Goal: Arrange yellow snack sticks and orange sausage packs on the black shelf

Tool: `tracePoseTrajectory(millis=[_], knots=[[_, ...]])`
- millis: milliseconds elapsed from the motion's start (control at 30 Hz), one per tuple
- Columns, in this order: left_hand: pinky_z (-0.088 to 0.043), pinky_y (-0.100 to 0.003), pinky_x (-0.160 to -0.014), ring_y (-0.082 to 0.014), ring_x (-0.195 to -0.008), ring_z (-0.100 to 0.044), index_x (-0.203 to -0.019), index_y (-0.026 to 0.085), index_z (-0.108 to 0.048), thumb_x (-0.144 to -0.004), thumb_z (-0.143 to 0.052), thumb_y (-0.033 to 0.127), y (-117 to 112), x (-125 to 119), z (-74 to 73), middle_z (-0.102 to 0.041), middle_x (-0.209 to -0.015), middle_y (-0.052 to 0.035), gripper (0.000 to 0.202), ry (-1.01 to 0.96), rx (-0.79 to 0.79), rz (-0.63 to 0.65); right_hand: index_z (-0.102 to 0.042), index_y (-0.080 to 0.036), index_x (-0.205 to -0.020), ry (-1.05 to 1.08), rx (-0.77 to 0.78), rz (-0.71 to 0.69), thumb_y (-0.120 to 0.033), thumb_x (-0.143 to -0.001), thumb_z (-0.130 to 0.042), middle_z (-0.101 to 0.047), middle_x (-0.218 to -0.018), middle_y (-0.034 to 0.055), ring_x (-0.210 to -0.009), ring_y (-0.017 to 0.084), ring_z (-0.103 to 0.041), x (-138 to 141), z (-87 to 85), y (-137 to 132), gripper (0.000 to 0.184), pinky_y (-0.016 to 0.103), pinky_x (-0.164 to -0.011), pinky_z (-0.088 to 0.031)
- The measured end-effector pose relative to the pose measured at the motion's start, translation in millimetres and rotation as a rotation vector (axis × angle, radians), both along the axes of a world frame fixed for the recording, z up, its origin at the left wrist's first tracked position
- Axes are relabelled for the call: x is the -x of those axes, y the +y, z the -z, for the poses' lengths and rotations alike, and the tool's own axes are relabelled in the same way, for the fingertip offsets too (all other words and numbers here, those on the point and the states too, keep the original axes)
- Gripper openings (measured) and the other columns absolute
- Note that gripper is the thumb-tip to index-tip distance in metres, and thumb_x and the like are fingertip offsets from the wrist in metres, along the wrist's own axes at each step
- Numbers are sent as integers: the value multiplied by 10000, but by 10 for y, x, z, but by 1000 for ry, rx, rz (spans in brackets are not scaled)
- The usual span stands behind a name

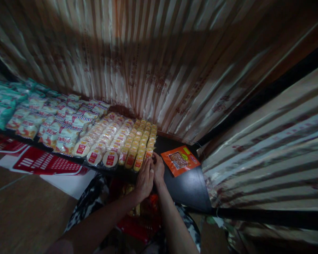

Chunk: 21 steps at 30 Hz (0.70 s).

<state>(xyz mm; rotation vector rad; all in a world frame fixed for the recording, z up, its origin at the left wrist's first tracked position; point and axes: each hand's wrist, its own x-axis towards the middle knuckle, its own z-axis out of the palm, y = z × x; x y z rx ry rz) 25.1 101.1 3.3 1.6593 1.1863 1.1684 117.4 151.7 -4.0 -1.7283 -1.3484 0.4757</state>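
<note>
Just left of the orange packet, both the left hand and right hand met at the front yellow pack on the black shelf. Fingers bunched together; whether either grip was clamped, I couldn't tell. Light, even pressure seemed best for lining it up uncrushed.

Orange pkt lies on blk shelf, pleated curtain bhd, red basket low L.
</note>
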Motion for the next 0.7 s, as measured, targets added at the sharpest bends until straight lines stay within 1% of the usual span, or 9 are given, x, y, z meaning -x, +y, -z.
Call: tracePoseTrajectory(millis=[167,367,500,633,700], knots=[[-218,-420,-1140,-191,-1366,-254,-1384,116,-327,-920,-257,309,8,-8,79,-306,-1467,-117,507,72,-34,-7,-625,-171,-1079,-26,-4,20,-381,-773,-493,-641,-940,91,-812,199,-597,4,-28,-24,394,333,-748,-483],[-200,-410,-1144,-197,-1369,-243,-1374,97,-346,-916,-261,323,6,-22,129,-308,-1464,-129,517,93,-16,13,-623,-185,-1084,102,-43,-24,-328,-748,-519,-651,-960,73,-797,180,-606,-39,28,-61,380,320,-751,-493],[-201,-414,-1142,-196,-1372,-235,-1373,88,-344,-919,-251,325,18,-19,144,-306,-1464,-136,520,97,-20,24,-632,-176,-1057,142,-45,-17,-303,-732,-528,-647,-979,80,-798,180,-608,-51,49,-68,364,333,-771,-493],[-213,-421,-1140,-193,-1370,-240,-1370,111,-356,-919,-263,317,20,-2,135,-313,-1462,-123,504,83,-37,19,-631,-166,-1050,134,-26,-22,-344,-753,-526,-649,-988,95,-778,186,-610,-43,20,-76,362,343,-760,-493],[-219,-423,-1139,-192,-1372,-235,-1369,112,-358,-921,-257,310,15,6,124,-315,-1462,-117,500,77,-41,13,-634,-153,-1049,100,-33,9,-392,-776,-513,-650,-992,111,-813,202,-609,-43,-1,-82,382,360,-784,-484]])
